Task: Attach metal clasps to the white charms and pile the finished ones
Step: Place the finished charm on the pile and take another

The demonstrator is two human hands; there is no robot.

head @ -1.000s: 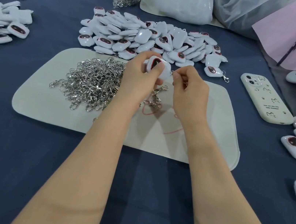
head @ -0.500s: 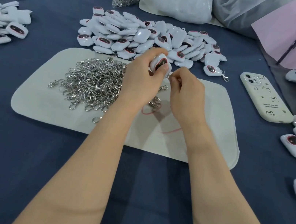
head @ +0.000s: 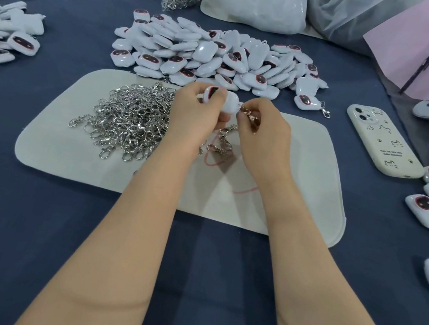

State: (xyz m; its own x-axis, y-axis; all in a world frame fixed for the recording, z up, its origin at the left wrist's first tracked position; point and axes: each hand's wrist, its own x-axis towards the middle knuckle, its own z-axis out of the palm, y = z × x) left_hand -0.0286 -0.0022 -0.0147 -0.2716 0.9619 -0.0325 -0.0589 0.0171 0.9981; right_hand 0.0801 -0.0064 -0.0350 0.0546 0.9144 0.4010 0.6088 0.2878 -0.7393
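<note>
Grips white charm (head: pixel 230 104) in left hand (head: pixel 192 117); pinches metal clasp (head: pixel 249 116) at its 3 o'clock edge with right hand (head: pixel 265 133); over pale mat (head: pixel 303 175), clasp heap (head: pixel 130 119) at 9 o'clock.

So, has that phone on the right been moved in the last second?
No. The phone lies just where it did, angled the same way, off the right edge of the pale mat.
</note>
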